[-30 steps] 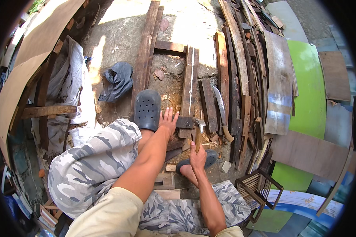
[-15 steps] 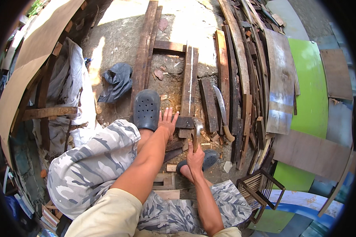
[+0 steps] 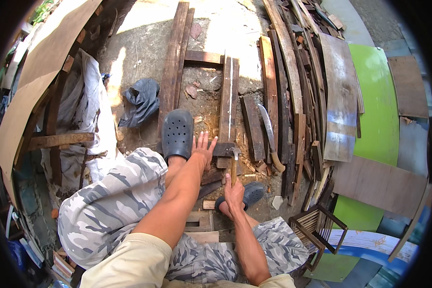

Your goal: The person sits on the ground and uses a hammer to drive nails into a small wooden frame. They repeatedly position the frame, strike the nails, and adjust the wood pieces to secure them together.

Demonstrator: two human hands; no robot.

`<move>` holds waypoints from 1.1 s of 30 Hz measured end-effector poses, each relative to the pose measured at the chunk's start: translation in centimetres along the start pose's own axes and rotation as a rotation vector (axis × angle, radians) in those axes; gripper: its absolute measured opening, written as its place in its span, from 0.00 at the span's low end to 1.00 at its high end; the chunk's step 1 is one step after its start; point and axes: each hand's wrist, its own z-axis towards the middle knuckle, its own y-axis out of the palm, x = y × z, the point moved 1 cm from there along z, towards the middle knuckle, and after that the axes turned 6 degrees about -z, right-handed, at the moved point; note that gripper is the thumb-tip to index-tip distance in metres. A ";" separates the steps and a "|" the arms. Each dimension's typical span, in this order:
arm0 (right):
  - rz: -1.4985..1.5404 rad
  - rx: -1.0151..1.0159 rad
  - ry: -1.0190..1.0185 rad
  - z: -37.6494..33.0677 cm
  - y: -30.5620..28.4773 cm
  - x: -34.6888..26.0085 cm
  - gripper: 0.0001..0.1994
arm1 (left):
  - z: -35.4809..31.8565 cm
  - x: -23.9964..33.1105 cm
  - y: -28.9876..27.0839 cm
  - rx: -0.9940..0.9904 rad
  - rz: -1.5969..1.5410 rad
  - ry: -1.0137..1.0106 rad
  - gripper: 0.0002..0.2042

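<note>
Clenched around the hammer [image 3: 234,169], the right hand [image 3: 234,193] held its head at the short dark board's [image 3: 222,149] end, just ahead. Leftward, the left hand [image 3: 203,150] lay spread upon this board. Beyond, one crosspiece [image 3: 203,57] already sat between beams [image 3: 225,110]; whether the board was fastened, I could not tell.

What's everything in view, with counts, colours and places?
Wooden-handled metal hammer: one, tan and silver, centre
Short wooden crosspiece: one, dark brown, beside the hammer
Long wooden lengths: many, brown, centre and right
Curved wooden-handled knife: one, silver and tan, right of centre
Crumpled plastic bag: one, black, upper left
Draped fabric: at least one, white, left
Thin boards: several, tan and brown, both sides
Flat panel: at least one, lime green, right
Slatted wooden frame: one, brown, lower right
Holed clogs: two, dark grey, centre
Camouflage trousers: one pair, grey, lower centre
Left hand: one, bare, at the crosspiece
Right hand: one, bare, gripping the hammer
</note>
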 end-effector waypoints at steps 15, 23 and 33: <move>0.023 -0.089 -0.027 -0.5 -1.6 -0.7 0.21 | 0.1 -0.4 -0.1 -0.009 -0.006 0.003 0.72; 0.149 0.016 -0.104 -1.3 -1.4 -0.7 0.22 | -0.2 0.0 0.1 -0.017 -0.011 -0.001 0.72; 0.263 0.035 -0.225 -2.9 -3.8 -2.5 0.22 | -0.1 -0.2 0.0 -0.023 -0.014 0.002 0.70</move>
